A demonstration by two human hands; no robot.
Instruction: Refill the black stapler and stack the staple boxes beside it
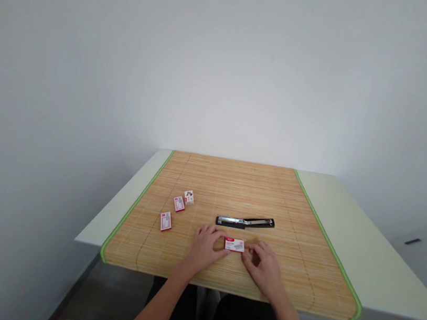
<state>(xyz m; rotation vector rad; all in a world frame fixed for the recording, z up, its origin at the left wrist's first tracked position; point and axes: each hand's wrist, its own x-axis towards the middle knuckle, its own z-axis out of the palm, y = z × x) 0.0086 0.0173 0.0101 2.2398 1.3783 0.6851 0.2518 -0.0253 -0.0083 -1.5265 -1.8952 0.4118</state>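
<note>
A small red-and-white staple box [234,244] sits on the bamboo mat [303,257] near its front edge. My left hand [206,245] pinches the box's left end and my right hand [265,265] pinches its right end, fingers curled. Just beyond the box lies a black stapler [245,221], swung open flat with its metal rail showing.
Three more small red-and-white boxes [165,221] [179,203] [188,197] lie on the mat's left part. The mat has green side edging and covers a pale table [374,257] set against a white wall. The table's front edge is close to my body.
</note>
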